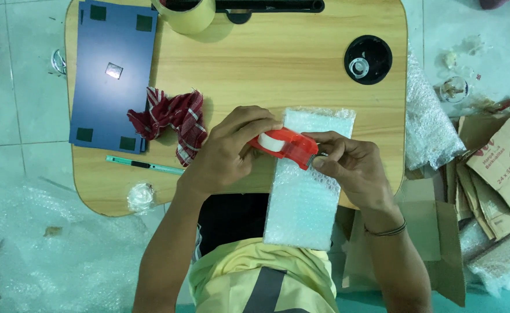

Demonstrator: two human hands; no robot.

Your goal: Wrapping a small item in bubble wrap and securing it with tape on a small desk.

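Note:
My left hand [229, 152] grips a red tape dispenser [289, 145] holding a white tape roll. My right hand [353, 168] pinches the dispenser's front end, where the tape comes out. Both hands hover over a flat parcel wrapped in bubble wrap [307, 197], which lies lengthwise on the small wooden table [278, 64] and hangs over its near edge toward my lap.
A red checked cloth [174, 119] lies left of my hands, beside a blue panel [113, 75]. A green cutter [145, 165] and a crumpled plastic scrap [141, 198] sit near the front edge. A wide tape roll [188, 14] and a black cup holder [368, 59] are at the back. Cardboard [498, 168] and bubble wrap [428, 116] lie on the floor at right.

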